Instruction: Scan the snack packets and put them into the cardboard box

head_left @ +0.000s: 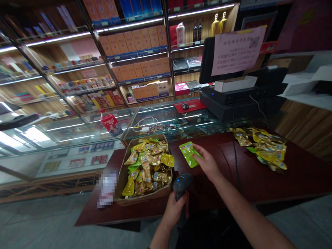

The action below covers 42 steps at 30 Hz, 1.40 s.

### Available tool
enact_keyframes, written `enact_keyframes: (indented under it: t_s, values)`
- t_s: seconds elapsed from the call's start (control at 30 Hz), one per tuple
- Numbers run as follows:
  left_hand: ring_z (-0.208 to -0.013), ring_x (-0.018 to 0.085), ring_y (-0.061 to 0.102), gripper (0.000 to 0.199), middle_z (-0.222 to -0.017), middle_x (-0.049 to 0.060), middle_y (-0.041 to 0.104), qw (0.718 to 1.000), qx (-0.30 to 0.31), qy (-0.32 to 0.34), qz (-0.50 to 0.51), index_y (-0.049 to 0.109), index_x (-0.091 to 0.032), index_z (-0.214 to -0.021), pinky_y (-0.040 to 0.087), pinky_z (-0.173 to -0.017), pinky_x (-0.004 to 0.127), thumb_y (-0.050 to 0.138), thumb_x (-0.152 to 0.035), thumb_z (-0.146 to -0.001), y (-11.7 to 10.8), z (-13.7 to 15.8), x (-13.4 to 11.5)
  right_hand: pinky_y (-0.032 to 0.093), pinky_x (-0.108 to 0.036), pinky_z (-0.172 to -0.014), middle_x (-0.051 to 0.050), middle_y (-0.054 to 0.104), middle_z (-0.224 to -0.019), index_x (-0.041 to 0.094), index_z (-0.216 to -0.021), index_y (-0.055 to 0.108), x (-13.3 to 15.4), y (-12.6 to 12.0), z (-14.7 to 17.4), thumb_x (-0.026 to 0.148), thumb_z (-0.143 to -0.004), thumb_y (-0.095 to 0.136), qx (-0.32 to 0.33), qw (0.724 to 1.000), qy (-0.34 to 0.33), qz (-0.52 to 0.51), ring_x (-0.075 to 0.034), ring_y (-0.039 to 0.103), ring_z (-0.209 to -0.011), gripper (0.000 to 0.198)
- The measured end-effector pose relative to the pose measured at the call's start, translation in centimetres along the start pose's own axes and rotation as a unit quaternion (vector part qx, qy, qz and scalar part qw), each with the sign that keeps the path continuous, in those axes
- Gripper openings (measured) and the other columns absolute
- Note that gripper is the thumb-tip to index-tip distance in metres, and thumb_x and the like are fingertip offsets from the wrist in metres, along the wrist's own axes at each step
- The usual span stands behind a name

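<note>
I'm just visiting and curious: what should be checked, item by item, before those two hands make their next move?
1. Right hand has hold of the green packet: ok.
2. Left hand grips the handheld scanner by its handle: ok.
3. Green packet's barcode faces the scanner: cannot tell.
4. Cardboard box stands on the dark red table: ok.
5. All packets sit within the box's rim: not ok; a yellow packet seems to jut over the right edge.
6. Loose pile of packets lies apart from the box: ok.
</note>
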<state>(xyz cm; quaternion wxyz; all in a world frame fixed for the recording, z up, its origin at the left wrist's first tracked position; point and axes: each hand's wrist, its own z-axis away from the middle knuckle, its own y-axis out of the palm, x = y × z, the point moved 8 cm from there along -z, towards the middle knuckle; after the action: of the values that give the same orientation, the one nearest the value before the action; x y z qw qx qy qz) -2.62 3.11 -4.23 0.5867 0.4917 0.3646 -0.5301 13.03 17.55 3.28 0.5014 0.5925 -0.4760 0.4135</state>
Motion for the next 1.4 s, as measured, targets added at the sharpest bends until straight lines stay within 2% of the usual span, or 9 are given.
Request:
enact_keyframes:
  t_s: [0.2,0.3,0.37,0.47,0.63,0.8,0.93,1.2,1.4]
  values:
    - [-0.032,0.010,0.046,0.047,-0.048,-0.004,0.053,1.000,-0.008,-0.002,0.013,0.057,-0.017,-0.073,0.037,-0.032,0.020,0.076,-0.061,-0.071,0.0,0.7,-0.9,0.057,-0.040,-0.098,-0.006,0.071,-0.128,0.026,-0.128,0.062,2.0,15.4,-5.9,0.025,-0.078,0.073,0.145,0.988,0.002,-0.048,-0.023,0.067,-0.119,0.051]
    - [-0.032,0.010,0.047,0.051,-0.046,-0.003,0.052,1.000,-0.014,-0.001,0.003,0.057,-0.017,-0.069,0.037,-0.032,0.020,0.074,-0.065,-0.071,-0.3,0.5,-0.3,0.055,-0.042,-0.101,-0.009,0.069,-0.131,0.023,-0.130,0.061,1.6,17.9,-7.0,0.021,-0.081,0.070,0.149,0.989,-0.020,0.017,-0.023,0.065,-0.121,0.050]
    - [-0.032,0.011,0.047,0.054,-0.047,-0.004,0.054,1.000,-0.028,-0.009,0.005,0.058,-0.017,-0.075,0.037,-0.031,0.021,0.076,-0.068,-0.068,-0.8,0.2,0.5,0.051,-0.043,-0.106,-0.010,0.067,-0.134,0.023,-0.130,0.061,1.0,15.9,-7.0,0.022,-0.083,0.066,0.130,0.987,-0.062,0.076,-0.023,0.065,-0.122,0.047]
    - [-0.031,0.011,0.046,0.060,-0.050,-0.005,0.055,0.999,-0.039,-0.014,0.010,0.058,-0.018,-0.082,0.037,-0.031,0.022,0.078,-0.071,-0.063,-1.3,-0.2,1.3,0.042,-0.047,-0.115,-0.012,0.065,-0.136,0.021,-0.131,0.063,-0.5,7.3,-6.2,0.027,-0.087,0.061,0.034,0.966,-0.107,0.234,-0.026,0.059,-0.129,0.044]
    - [-0.033,0.010,0.048,0.056,-0.052,-0.005,0.055,1.000,-0.009,-0.004,-0.005,0.058,-0.018,-0.079,0.036,-0.034,0.021,0.077,-0.069,-0.067,-0.9,0.0,0.6,0.018,-0.071,-0.117,-0.032,0.036,-0.158,0.003,-0.150,0.043,-3.1,-12.3,-4.9,0.040,-0.092,0.052,-0.205,0.814,0.066,0.539,-0.047,0.023,-0.151,0.070]
    - [-0.032,0.010,0.048,0.055,-0.049,-0.005,0.054,1.000,-0.008,0.010,-0.011,0.059,-0.017,-0.080,0.034,-0.033,0.020,0.074,-0.069,-0.071,-0.6,0.1,-0.1,0.005,-0.067,-0.119,-0.031,0.028,-0.162,-0.003,-0.156,0.030,-1.8,-21.8,-7.7,0.040,-0.096,0.041,-0.214,0.720,0.130,0.647,-0.045,0.010,-0.154,0.074]
    - [-0.030,0.010,0.047,0.056,-0.050,-0.005,0.054,1.000,-0.016,0.025,-0.003,0.059,-0.017,-0.082,0.034,-0.033,0.021,0.074,-0.070,-0.072,-0.8,-0.1,0.2,0.003,-0.063,-0.121,-0.039,0.032,-0.156,-0.015,-0.150,0.031,-2.2,-21.2,-8.6,0.034,-0.095,0.038,-0.187,0.714,0.120,0.664,-0.044,0.023,-0.151,0.073]
    - [-0.032,0.009,0.048,0.052,-0.051,-0.004,0.056,1.000,-0.011,0.015,-0.004,0.060,-0.016,-0.082,0.034,-0.034,0.020,0.076,-0.065,-0.073,-0.4,0.2,-0.6,0.009,-0.076,-0.113,-0.025,0.060,-0.140,0.015,-0.139,0.056,-3.6,-6.7,3.4,0.042,-0.095,0.052,-0.109,0.774,-0.163,0.602,-0.043,0.050,-0.131,0.051]
    - [-0.032,0.010,0.049,0.055,-0.051,-0.004,0.057,1.000,-0.001,0.018,-0.021,0.060,-0.016,-0.084,0.035,-0.035,0.020,0.075,-0.068,-0.073,-0.3,0.1,-0.7,0.041,-0.054,-0.101,-0.015,0.070,-0.116,0.023,-0.124,0.066,-2.4,-6.8,5.6,0.029,-0.097,0.047,-0.110,0.797,-0.143,0.577,-0.031,0.063,-0.106,0.033]
